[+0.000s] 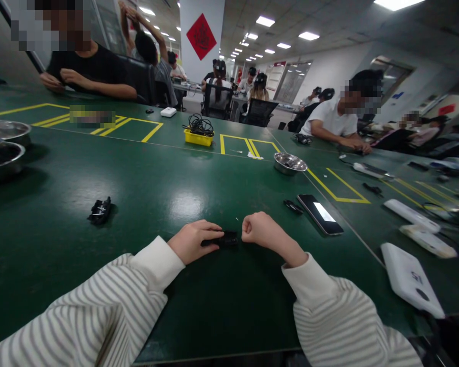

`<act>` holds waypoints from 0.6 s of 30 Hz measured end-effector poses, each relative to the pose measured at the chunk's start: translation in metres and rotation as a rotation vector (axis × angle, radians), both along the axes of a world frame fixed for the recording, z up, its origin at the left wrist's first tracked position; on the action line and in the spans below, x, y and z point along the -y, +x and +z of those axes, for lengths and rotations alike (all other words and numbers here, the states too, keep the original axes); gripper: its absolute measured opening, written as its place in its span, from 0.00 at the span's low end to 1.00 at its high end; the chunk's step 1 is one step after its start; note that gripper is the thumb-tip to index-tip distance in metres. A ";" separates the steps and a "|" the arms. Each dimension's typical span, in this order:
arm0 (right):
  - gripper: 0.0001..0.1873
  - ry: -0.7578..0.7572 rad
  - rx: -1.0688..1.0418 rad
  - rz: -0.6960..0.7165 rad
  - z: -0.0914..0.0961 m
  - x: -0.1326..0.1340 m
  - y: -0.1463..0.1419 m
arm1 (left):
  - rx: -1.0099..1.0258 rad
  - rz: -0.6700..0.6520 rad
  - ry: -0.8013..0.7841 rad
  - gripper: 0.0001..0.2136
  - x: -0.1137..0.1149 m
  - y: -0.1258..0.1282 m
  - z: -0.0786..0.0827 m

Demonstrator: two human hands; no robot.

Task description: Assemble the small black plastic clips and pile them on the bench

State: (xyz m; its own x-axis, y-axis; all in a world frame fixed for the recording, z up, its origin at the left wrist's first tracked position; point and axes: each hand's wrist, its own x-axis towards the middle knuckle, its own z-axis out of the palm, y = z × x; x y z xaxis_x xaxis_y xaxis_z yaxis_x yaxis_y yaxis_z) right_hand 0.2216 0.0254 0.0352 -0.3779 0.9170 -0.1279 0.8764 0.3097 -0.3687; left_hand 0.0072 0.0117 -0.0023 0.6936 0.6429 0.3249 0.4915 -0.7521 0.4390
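One black plastic part [230, 238]: in the left hand [193, 241], low over the green table [214, 311].
Left hand: thumb and fingers narrowed around the part's left end.
Right hand [263, 232]: curled into a fist just beside the part's other end; cannot tell whether anything is inside.
Smartphone [314, 210]: face up, right of both hands.

Left of the yellow bin [199, 138], the frame's edge crops two metal bowls [7, 172] and blurring masks an object [92, 117]. On the bin's near side, the left hand [193, 241] hides one end of a black part [230, 238], while the right hand's [263, 232] curled fingers conceal whether they grip anything.
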 end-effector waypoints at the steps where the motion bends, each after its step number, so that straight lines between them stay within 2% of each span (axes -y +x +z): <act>1: 0.04 0.008 -0.020 -0.008 -0.001 0.002 0.002 | 0.002 0.002 -0.002 0.13 0.000 0.000 0.000; 4: 0.02 0.034 -0.205 -0.003 -0.004 0.007 0.002 | 0.004 0.008 0.004 0.13 0.000 -0.001 0.001; 8: 0.05 0.105 -0.454 0.053 -0.011 0.014 -0.009 | -0.002 0.013 0.029 0.13 -0.002 -0.002 0.000; 13: 0.06 0.134 -0.484 0.074 -0.020 0.019 -0.022 | -0.002 0.028 0.043 0.12 -0.002 -0.002 -0.001; 18: 0.06 0.152 -0.489 0.070 -0.022 0.021 -0.023 | 0.007 0.034 0.053 0.12 -0.002 -0.002 0.000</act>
State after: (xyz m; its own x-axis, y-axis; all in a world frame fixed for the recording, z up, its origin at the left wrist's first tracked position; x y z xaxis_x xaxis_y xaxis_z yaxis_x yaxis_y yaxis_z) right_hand 0.1982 0.0048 0.0130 -0.4215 0.8817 0.2119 0.5877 0.4436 -0.6767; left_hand 0.0054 0.0136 -0.0026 0.6691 0.6478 0.3644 0.5142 -0.7574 0.4024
